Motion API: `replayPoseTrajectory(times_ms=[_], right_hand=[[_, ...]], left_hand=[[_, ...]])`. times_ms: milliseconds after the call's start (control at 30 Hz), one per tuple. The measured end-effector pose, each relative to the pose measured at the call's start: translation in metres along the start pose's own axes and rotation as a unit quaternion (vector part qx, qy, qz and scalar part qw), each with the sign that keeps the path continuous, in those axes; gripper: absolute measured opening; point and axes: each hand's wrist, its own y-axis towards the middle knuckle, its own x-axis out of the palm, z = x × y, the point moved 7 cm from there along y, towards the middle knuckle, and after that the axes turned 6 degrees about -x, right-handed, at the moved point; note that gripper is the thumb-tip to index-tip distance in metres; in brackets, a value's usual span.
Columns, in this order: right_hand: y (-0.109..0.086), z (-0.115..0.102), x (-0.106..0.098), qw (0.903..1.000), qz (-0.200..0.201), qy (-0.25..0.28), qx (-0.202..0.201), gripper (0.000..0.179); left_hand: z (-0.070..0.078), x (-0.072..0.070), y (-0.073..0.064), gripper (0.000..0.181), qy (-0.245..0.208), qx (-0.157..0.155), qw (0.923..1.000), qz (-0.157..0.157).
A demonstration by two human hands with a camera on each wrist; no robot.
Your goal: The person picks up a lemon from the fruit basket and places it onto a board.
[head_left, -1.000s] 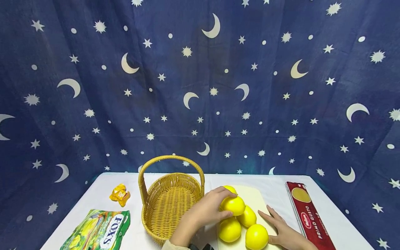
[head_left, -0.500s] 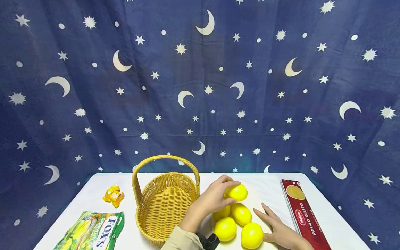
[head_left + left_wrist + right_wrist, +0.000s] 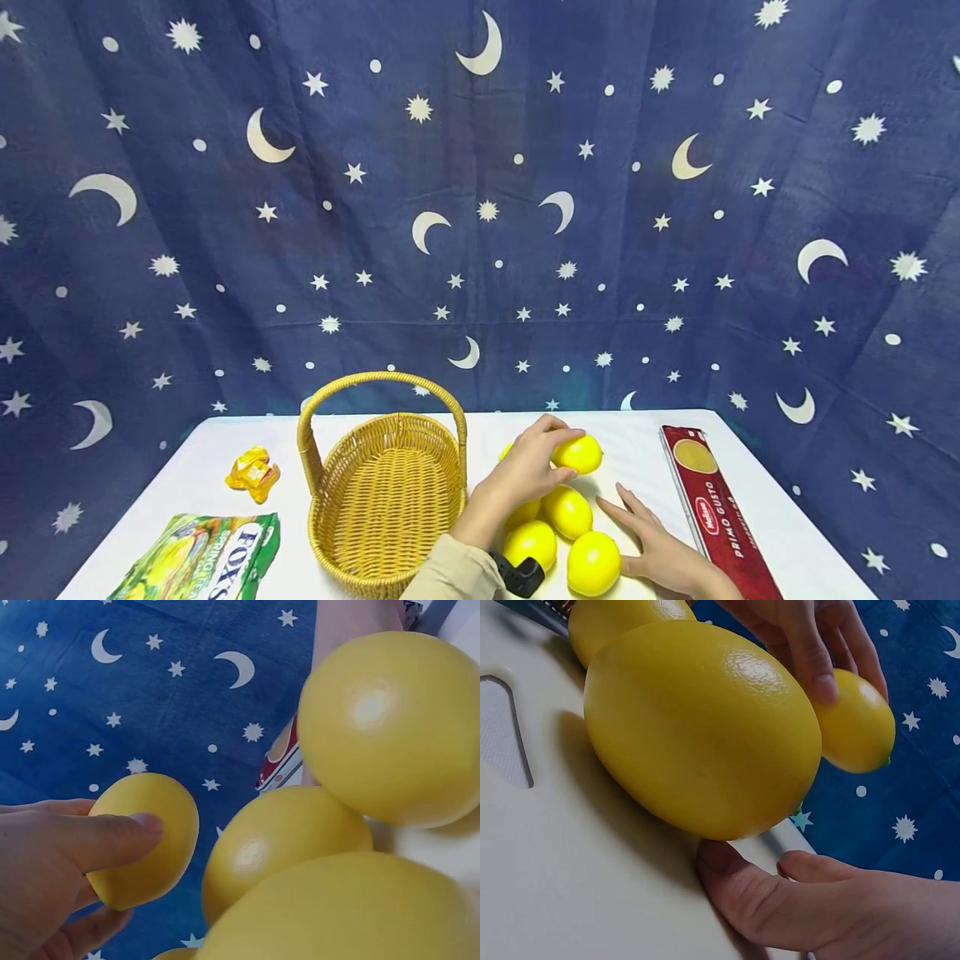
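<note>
My left hand point(image 3: 525, 467) pinches a yellow lemon point(image 3: 579, 454) between thumb and fingers, over the far part of a cream cutting board point(image 3: 547, 877). In the left wrist view the thumb point(image 3: 150, 822) lies across that lemon's side. Several more lemons cluster on the board, among them a middle lemon point(image 3: 567, 511) and a front lemon point(image 3: 594, 564). One lemon is mostly hidden behind my left hand. My right hand point(image 3: 660, 550) lies at the board's right side with fingers extended. Its thumb tip point(image 3: 721, 856) is right at the underside of the front lemon.
An empty wicker basket point(image 3: 318, 542) with a tall handle stands left of the board. Farther left lie a crumpled orange-yellow packet point(image 3: 253, 473) and a green Fox's bag point(image 3: 202, 558). A red pasta pack point(image 3: 716, 508) lies right of my right hand. A starry curtain point(image 3: 480, 350) hangs behind the table.
My left hand has carried its lemon away from the cluster, toward the far right of the board. My right hand stays beside the front lemon. The head view has turned slightly right.
</note>
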Motion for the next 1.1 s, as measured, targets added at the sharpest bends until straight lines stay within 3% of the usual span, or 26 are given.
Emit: replayPoseTrajectory(times_ms=[267,767,1100], right_hand=[[0.003,-0.004,-0.002,0.9997,0.015,-0.021,0.000,0.086],[0.001,-0.001,-0.002,0.9995,0.020,-0.012,0.022,0.088],[0.000,-0.004,-0.002,0.9999,0.008,-0.014,-0.001,0.085]], left_hand=[[-0.002,0.001,0.002,0.051,0.027,-0.016,0.9995,0.005],[-0.001,0.014,0.002,0.047,0.048,-0.037,0.9979,-0.021],[-0.005,0.014,0.005,0.046,0.066,-0.037,0.9970,-0.018]])
